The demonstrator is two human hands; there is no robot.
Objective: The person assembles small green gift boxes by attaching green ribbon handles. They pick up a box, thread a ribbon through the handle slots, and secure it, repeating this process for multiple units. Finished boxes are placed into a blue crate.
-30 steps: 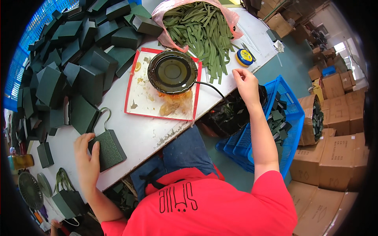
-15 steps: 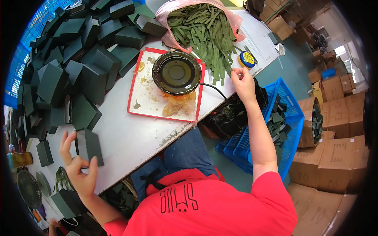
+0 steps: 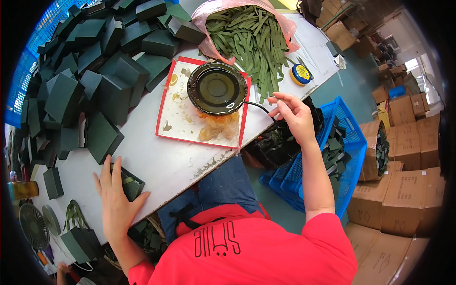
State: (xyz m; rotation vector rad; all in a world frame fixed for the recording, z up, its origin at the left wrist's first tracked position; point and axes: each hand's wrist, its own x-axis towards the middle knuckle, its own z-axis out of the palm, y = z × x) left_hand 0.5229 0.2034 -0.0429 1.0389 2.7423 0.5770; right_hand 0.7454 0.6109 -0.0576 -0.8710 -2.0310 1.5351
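Note:
My left hand (image 3: 115,199) is at the left of the table, with its fingers and thumb spread about a small dark green box (image 3: 132,184). The box lies with its open side showing, and a green ribbon strip is visible inside. My right hand (image 3: 298,116) hovers by the table's right edge, its fingers loosely bent and apart, with nothing visible in them. Just beyond it are many loose green ribbon strips (image 3: 247,38), spilling from a pink plastic bag (image 3: 205,19). A round black pan (image 3: 216,88) of dark, glossy liquid stands on a red-rimmed white tray (image 3: 178,128).
Dark green boxes (image 3: 95,61) are heaped at the far left. A blue-and-yellow round tin (image 3: 300,74) sits by the right edge. A black cord (image 3: 259,105) runs from the pan. Blue crates (image 3: 349,128) and cardboard cartons (image 3: 380,204) stand on the right.
My right hand has let go of a ribbon end and drawn back toward me. My left hand has opened from a pinch and come onto the box, which has turned its open side up.

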